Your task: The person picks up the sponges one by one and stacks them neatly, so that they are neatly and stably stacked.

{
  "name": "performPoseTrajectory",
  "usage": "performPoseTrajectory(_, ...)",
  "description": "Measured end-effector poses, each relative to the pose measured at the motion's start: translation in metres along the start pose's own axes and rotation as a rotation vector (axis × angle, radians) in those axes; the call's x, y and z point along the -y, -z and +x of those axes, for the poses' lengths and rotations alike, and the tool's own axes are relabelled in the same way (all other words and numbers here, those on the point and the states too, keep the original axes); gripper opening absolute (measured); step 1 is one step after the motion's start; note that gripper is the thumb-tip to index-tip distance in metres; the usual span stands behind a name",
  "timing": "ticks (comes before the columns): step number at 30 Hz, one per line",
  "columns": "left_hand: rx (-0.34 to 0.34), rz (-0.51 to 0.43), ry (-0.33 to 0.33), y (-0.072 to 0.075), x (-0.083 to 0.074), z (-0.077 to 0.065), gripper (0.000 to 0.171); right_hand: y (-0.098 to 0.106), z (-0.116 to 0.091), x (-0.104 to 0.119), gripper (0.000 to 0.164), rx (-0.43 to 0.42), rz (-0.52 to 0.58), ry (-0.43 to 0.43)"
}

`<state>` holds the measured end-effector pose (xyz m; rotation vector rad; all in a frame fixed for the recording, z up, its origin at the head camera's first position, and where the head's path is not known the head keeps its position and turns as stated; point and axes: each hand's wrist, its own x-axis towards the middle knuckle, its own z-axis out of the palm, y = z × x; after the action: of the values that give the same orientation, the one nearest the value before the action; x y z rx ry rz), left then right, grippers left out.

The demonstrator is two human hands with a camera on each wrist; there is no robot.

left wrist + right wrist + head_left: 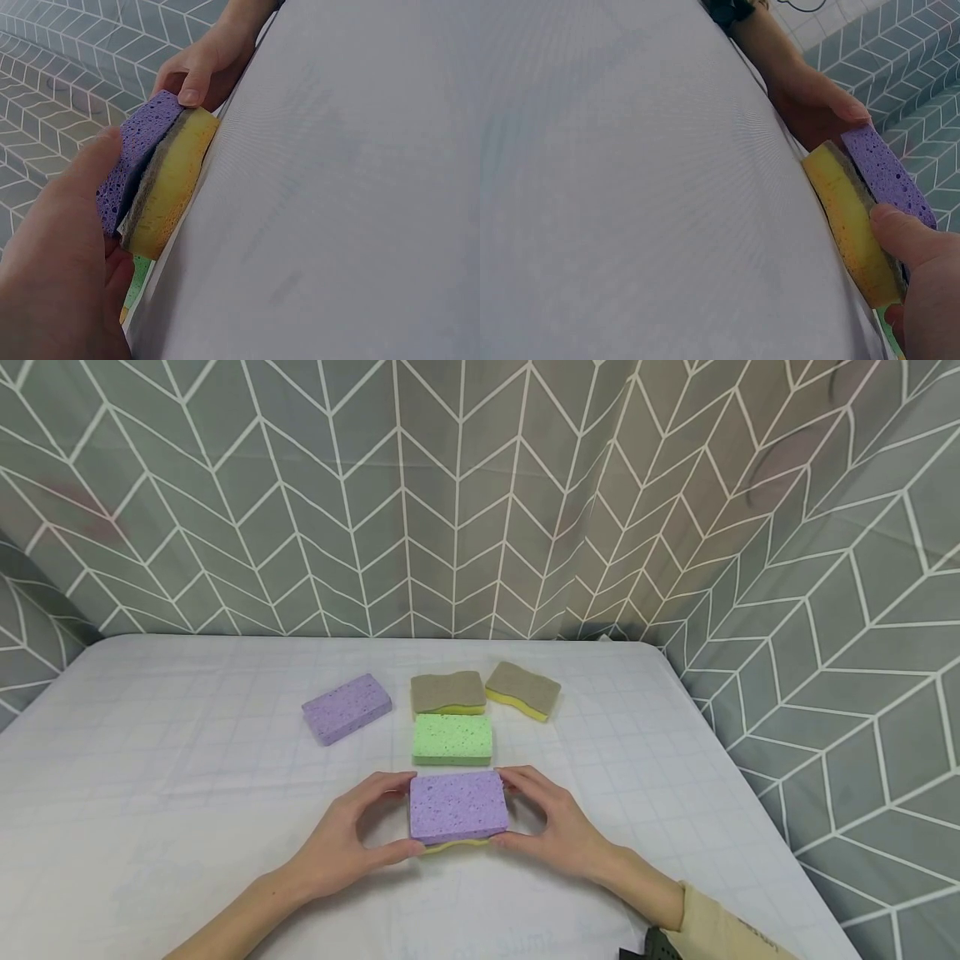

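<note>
A purple sponge (459, 806) lies flat on top of a yellow sponge with a grey-brown scouring side (169, 191), close in front of me. My left hand (333, 839) grips the left end of the purple sponge, thumb at the near corner and fingers at the far one. At the opposite end my right hand (566, 835) holds it the same way. Seen from the right wrist, a thin dark gap shows between the purple sponge (889, 172) and the yellow sponge (851, 229). The right thumb lies along the seam there.
Just beyond the hands lies a green sponge (452, 739). Behind it are two yellow sponges with brown tops, one straight (448, 692) and one angled (522, 687). Another purple sponge (347, 708) sits to the left on the white-covered table (187, 760). A patterned grey curtain (427, 510) hangs behind.
</note>
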<state>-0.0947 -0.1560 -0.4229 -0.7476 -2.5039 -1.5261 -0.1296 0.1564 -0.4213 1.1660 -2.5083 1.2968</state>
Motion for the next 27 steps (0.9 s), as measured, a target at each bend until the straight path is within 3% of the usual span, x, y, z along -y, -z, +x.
performPoseTrajectory(27, -0.002, -0.042, -0.07, 0.001, 0.0012, 0.0036, 0.063, 0.0006, 0.0027, -0.0032, 0.069, 0.018, 0.055, 0.021)
